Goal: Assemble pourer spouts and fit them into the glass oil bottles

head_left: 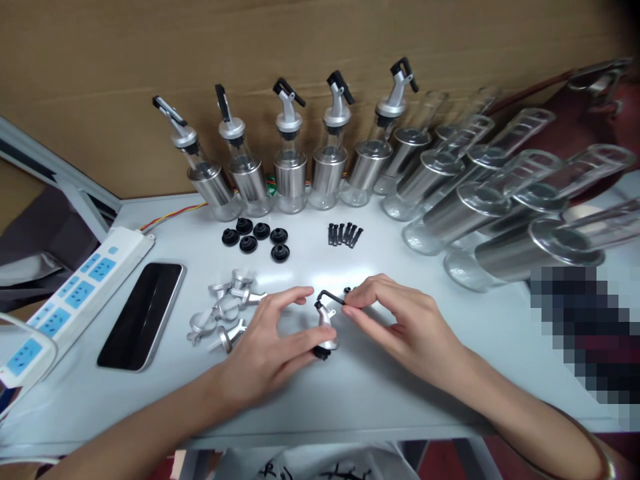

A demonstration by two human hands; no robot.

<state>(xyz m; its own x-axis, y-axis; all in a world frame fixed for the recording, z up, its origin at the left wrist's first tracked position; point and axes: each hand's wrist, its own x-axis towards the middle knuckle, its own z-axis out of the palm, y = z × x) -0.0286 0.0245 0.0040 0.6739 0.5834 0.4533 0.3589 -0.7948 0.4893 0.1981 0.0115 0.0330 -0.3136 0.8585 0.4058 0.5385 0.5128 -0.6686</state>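
Near the front middle of the table, my left hand is closed on a silver pourer head with a black stopper at its base; its index finger stretches above. My right hand pinches the end of a black bent lever, whose hooked end meets the tip of the pourer head. A small dark part shows just behind my right fingertips, partly hidden. Left of my left hand lies a pile of loose silver pourer heads. Farther back are several black rubber stoppers and a row of small black pieces.
Glass bottles with steel sleeves and fitted pourers line the cardboard back wall. Several bottles without pourers stand at the right, before a dark red bag. A phone and a white power strip lie at the left.
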